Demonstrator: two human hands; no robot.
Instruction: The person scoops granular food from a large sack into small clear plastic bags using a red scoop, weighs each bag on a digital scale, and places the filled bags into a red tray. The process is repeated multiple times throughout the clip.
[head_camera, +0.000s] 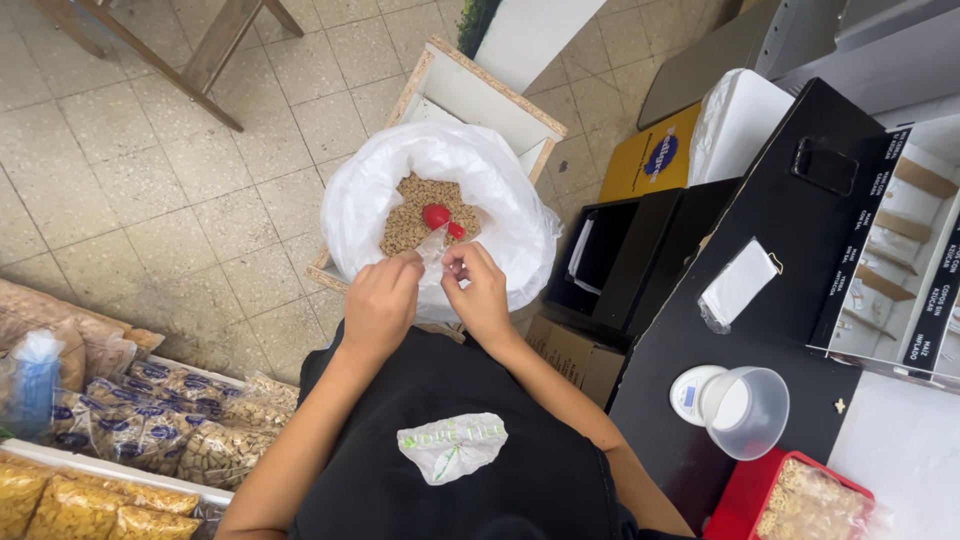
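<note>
My left hand (380, 300) and my right hand (478, 290) are raised in front of my chest, both pinching the top of a small clear plastic bag (433, 243) between them. The bag hangs over a large white plastic sack (355, 205) filled with light brown grains or peanuts (405, 225). A red scoop (438, 217) lies on the grain inside the sack, just beyond my fingertips. The sack rests in a white wooden crate (480, 100) on the tiled floor.
To the right, a black counter (690, 340) holds a small digital scale with a clear measuring cup (745, 410), a pack of clear bags (738, 285) and a red tray of grain (800, 500). Packed snack bags (150, 430) fill white trays at the left. A wooden stool's legs (190, 60) stand behind.
</note>
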